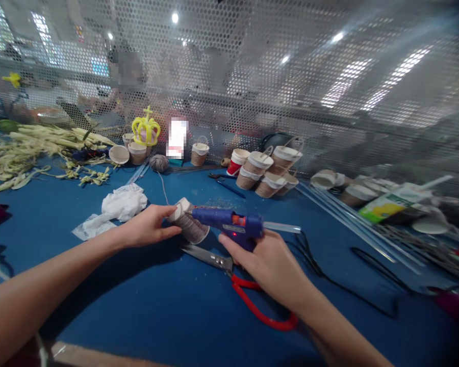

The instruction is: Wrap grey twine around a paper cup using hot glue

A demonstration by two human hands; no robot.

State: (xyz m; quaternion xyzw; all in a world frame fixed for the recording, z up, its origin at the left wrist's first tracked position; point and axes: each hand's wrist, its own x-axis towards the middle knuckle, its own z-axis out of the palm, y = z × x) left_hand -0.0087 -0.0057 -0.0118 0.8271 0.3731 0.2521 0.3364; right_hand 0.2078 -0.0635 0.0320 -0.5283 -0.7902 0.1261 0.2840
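Observation:
My left hand (147,227) grips the near-left side of a small paper cup (194,229), its thumb and fingers at the cup's end. The cup lies tilted and is wrapped in grey-brown yarn. In my right hand (275,265) is a blue hot glue gun (214,216) with a red light glowing and a clear glue stick (285,227) out of its back. Its nozzle points left, at the cup's rim area; whether it touches is hard to tell. From the cup, a strand runs up to a grey yarn ball (159,163). Below lie red-handled scissors (265,318).
Crumpled white plastic (124,204) lies left of the cup. Wrapped cups with handles (270,186) are stacked behind, near blue pliers (229,187). Clear glue sticks (348,219) and a black cord (344,285) spread rightward. A perforated metal screen (229,66) stands behind the blue table (168,311).

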